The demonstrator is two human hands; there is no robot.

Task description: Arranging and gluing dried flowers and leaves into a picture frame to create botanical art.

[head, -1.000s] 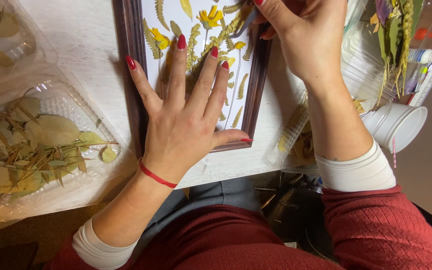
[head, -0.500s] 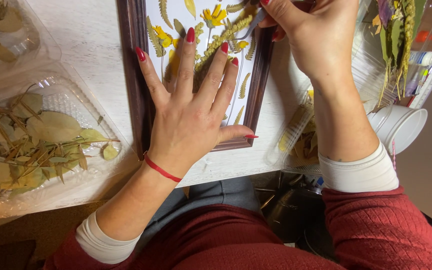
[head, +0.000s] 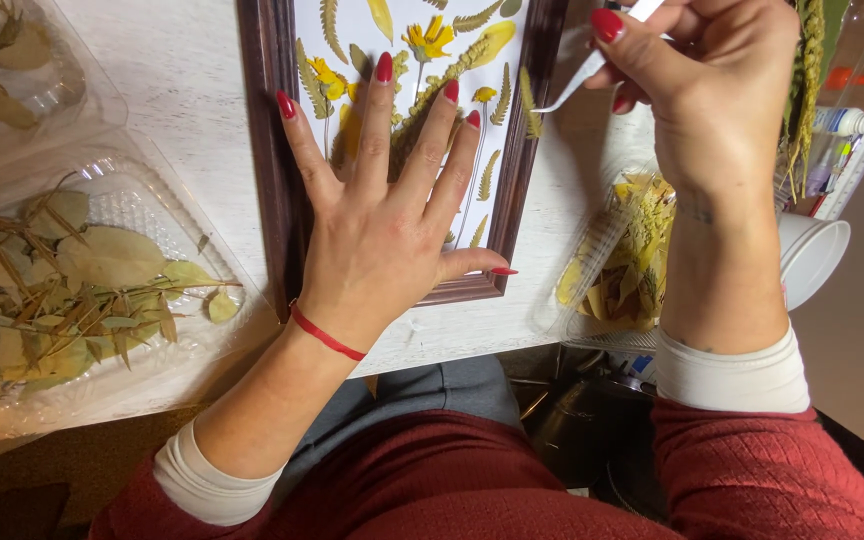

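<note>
- The pale, wood-grained worktop (head: 182,90) carries everything, and the dark brown wooden picture frame (head: 270,160) lies flat near its front edge; all places below are told from that frame.
- The frame holds a white sheet (head: 352,22) set with pressed green fern fronds and yellow flowers (head: 428,42).
- To the left of the frame, just beside its edge, sits a clear plastic clamshell tray (head: 152,200) filled with dried olive-green leaves and thin brown stems; a second clear tray (head: 12,70) with a few leaves lies beyond it, further from the frame.
- The left hand (head: 382,220) lies flat on the frame, palm down, fingers spread wide over the pressed plants, thumb stretched along the frame's lower right corner; it grips nothing and simply presses on the sheet. A thin red cord (head: 324,333) circles its wrist.
- The right hand (head: 712,90) hovers just off the frame's right edge, fingers closed round a slim white tool (head: 592,70) whose pointed tip reaches the inner side of the frame's right rail.
- Right of the frame, under that hand, a small clear plastic box (head: 617,260) holds yellow dried petals.
- Further right, a white paper cup (head: 812,255) lies at the worktop's edge.
</note>
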